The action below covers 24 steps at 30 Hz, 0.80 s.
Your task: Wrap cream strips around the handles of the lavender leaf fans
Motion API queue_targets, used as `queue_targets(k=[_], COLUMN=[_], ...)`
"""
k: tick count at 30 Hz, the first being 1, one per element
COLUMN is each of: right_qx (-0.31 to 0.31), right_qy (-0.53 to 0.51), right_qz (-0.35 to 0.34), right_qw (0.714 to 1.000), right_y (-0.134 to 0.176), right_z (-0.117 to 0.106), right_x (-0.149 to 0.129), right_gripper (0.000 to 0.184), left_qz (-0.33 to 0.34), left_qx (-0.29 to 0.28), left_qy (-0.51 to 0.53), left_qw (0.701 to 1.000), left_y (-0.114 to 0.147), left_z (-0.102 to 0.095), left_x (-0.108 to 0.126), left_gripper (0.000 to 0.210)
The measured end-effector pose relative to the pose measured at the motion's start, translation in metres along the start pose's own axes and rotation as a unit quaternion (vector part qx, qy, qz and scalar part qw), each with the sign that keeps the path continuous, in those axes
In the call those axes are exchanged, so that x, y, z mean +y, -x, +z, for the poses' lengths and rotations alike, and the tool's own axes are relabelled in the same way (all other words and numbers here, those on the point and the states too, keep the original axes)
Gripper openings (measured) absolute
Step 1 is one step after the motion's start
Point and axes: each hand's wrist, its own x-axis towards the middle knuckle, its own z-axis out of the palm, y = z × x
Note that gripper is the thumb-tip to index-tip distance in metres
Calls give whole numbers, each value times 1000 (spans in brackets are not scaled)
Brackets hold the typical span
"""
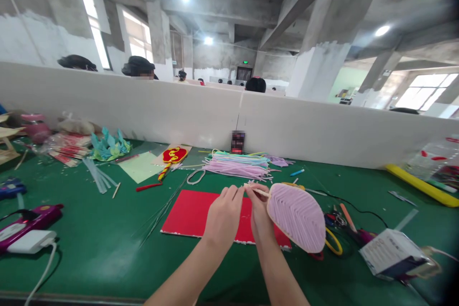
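Look, the right hand (pixel 261 213) covers part of the pale stalk (pixel 261 192), the left hand (pixel 223 210) masks some red board (pixel 188 213), the left edge chops the purple power strip (pixel 45 213), and the dark object (pixel 238 141) ahead dissolves into blocks!

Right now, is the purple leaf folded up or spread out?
Spread out: the purple leaf shows its broad, ridged face beside the right hand.

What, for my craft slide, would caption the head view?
Right hand holding a lilac leaf-shaped fan by its stem, left hand close, above red board.
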Motion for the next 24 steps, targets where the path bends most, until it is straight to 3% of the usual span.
queue_targets(k=[6, 13, 18, 21, 24], right_qx=[-22, -30, -42, -36, -25], right_qy=[31, 56, 22, -5, -12], right_qz=[18, 22, 49, 77, 102], right_qw=[999, 998, 998, 996, 994], right_y=[2, 4, 6, 8, 10], right_z=[-4, -5, -7, -8, -8], right_x=[11, 15, 23, 27, 27], right_gripper=[18, 16, 18, 18, 18], left_qz=[30, 112, 70, 52, -12], left_qx=[-53, -33, -65, -57, -36], left_qy=[-11, 91, 149, 155, 201], left_qw=[998, 989, 984, 985, 979], left_y=[-3, -4, -6, -8, -8], left_z=[-7, -12, -8, -8, -11], left_x=[-16, -36, -39, -39, -43], left_gripper=[17, 14, 11, 11, 17])
